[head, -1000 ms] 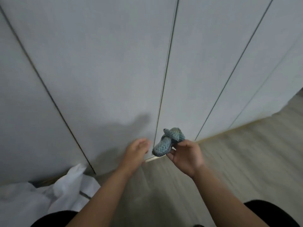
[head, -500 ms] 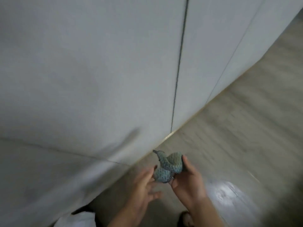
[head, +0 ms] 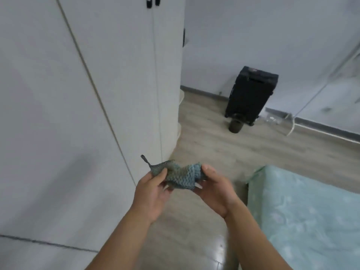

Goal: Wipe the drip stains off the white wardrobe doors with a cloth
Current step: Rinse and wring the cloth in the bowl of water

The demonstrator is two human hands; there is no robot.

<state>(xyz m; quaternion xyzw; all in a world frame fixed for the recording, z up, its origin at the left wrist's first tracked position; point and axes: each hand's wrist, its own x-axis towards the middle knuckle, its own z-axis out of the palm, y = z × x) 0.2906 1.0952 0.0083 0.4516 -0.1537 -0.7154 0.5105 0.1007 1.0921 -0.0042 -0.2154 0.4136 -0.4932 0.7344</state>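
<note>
Head view: I see both hands holding the cloth (head: 179, 177) up beside the wardrobe doors (head: 58, 114).

The left hand (head: 153, 193) pinches the cloth's left end and the right hand (head: 214, 190) grips its right end, thumb on top, so it spans the fingers clear of the doors to their left. Wood floor (head: 214, 145) runs beyond the fingertips to a black suitcase (head: 251, 94). A green bed cover (head: 311, 211) lies right of them. The door handles (head: 153, 1) are cut off, and I cannot make out stains.

My one camera sits on my head, wide-angled, facing forward and down, close beside the wardrobe doors (head: 58, 114) on its left, floor (head: 224, 149) ahead, bed (head: 307, 211) lower right.
</note>
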